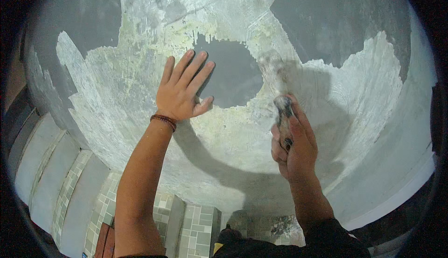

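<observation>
A wall of peeling, pale whitish-green coating and bare grey patches fills most of the view. My left hand, with a beaded bracelet at the wrist, lies flat on it with fingers spread. Its fingertips reach the left edge of a rounded grey patch. To the right of that patch, my right hand is closed round the worn, dark handle of a scraper. The scraper's pale head points up against the wall; its outline is blurred, so I cannot tell its exact edge.
Larger grey areas with ragged coating edges lie at the upper right and upper left. Steps with tiled risers run along the lower left. Tiled floor shows below the wall, with a reddish-brown object beside my left forearm.
</observation>
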A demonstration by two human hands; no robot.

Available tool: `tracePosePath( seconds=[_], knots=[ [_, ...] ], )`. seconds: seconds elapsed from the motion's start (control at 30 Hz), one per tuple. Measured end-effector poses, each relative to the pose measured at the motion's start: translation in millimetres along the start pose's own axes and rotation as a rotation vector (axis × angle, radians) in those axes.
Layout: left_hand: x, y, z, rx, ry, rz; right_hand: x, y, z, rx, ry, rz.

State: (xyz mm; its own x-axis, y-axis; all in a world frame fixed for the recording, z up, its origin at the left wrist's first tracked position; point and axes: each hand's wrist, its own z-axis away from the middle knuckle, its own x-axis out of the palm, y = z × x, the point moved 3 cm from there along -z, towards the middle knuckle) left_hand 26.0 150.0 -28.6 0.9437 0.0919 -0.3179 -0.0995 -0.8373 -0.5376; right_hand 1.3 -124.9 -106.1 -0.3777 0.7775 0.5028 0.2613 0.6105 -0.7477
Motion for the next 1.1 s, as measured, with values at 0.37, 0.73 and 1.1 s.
tracePosePath(
  seconds=[0.37, 0.73, 1.1],
  knots=[
    [1, 0, 1, 0.012, 0.005, -0.008, 5, -2, 2, 0.032, 0.064, 0.012],
    [0, 1, -1, 0.003, 0.018, -0.014, 6, 0, -6, -0.047, -0.07, -0.029],
    [-1, 1, -2, 0.017, 0.024, -0.033, 6, -7, 2, -0.018, -0.02, 0.071]
  ],
)
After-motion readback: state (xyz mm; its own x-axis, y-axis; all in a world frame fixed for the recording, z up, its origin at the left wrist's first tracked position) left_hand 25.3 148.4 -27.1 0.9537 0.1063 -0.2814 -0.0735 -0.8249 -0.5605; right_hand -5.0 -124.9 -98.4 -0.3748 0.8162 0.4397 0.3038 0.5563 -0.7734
